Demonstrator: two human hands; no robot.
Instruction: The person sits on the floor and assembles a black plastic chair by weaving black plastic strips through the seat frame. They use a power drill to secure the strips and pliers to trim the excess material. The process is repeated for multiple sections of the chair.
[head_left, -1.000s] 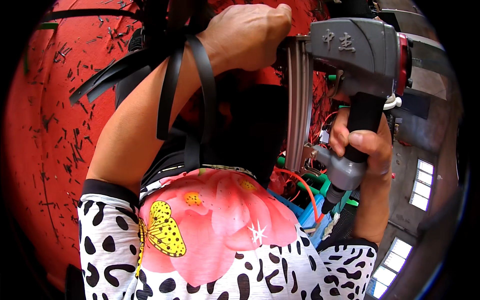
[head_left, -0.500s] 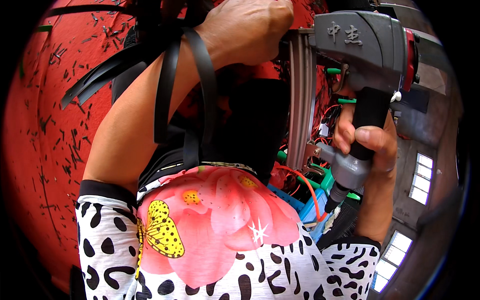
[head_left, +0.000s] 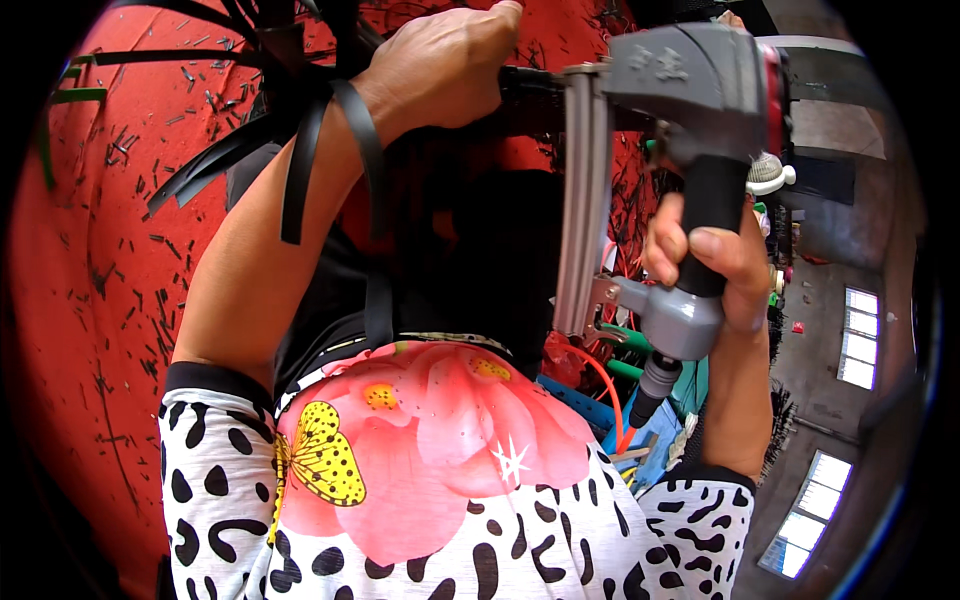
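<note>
My right hand [head_left: 710, 250] is wrapped round the black grip of a grey pneumatic staple gun [head_left: 690, 80], whose long metal magazine [head_left: 582, 200] stands on its left side. An orange air hose [head_left: 605, 375] runs to the fitting at the gun's lower end. My left hand [head_left: 445, 70] is closed at the top middle, left of the gun's head. What its fingers grip is hidden from this side. A dark bar-like piece [head_left: 530, 82] spans between that hand and the gun's head. Black flat strips [head_left: 305, 175] hang against my left forearm and fan out to the left.
Red sheeting [head_left: 110, 330] strewn with short black scraps covers the floor at left. Green pieces [head_left: 80, 95] lie at its far left edge. Blue and green containers [head_left: 660, 440] stand beneath the gun, beside my right side. A grey floor and windows [head_left: 858, 340] show at right.
My left hand has shifted left, away from its earlier place. The staple gun in my right hand has also moved a little left. More black strips show at the upper left.
</note>
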